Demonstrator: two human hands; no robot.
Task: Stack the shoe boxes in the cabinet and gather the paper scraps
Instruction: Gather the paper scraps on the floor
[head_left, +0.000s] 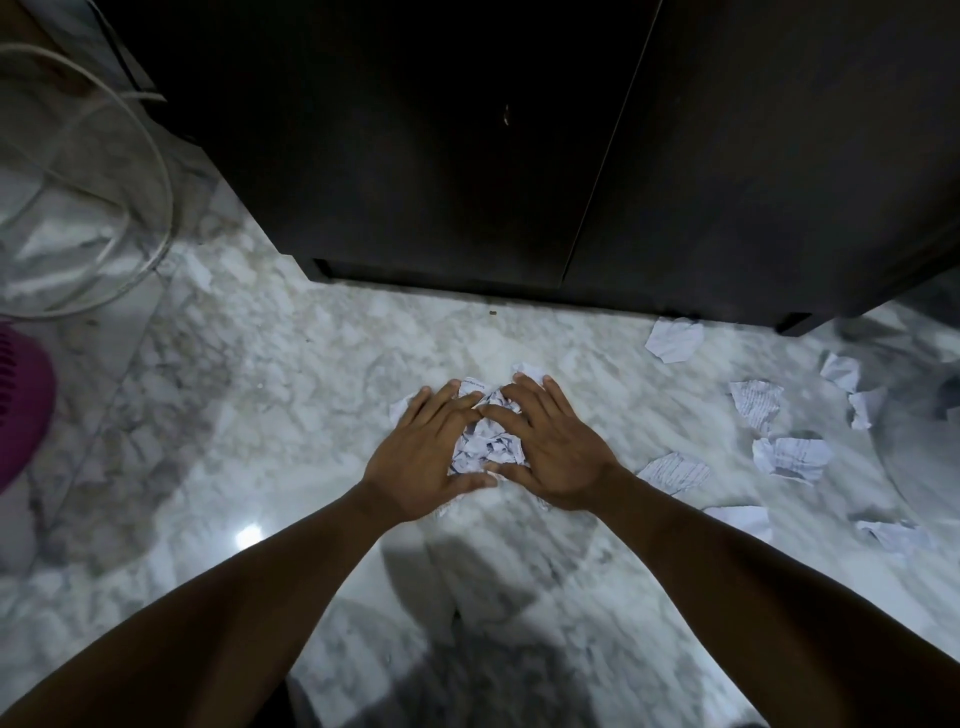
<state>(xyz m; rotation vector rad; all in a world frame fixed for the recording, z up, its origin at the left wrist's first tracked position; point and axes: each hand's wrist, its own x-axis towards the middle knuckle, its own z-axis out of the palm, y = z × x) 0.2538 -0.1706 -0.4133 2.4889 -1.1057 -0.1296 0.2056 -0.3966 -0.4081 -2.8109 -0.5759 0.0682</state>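
A small pile of crumpled white paper scraps lies on the marble floor in front of the dark cabinet, whose doors are closed. My left hand and my right hand press on the pile from either side, fingers straight and spread, fingertips almost meeting over it. Several more torn scraps lie scattered to the right, among them one near the cabinet foot, one with printed lines and another. No shoe boxes are in view.
A clear plastic container with a white cable stands at the far left. A purple object sits at the left edge. A dark shadowed shape lies at the right edge. The marble floor stretches around me.
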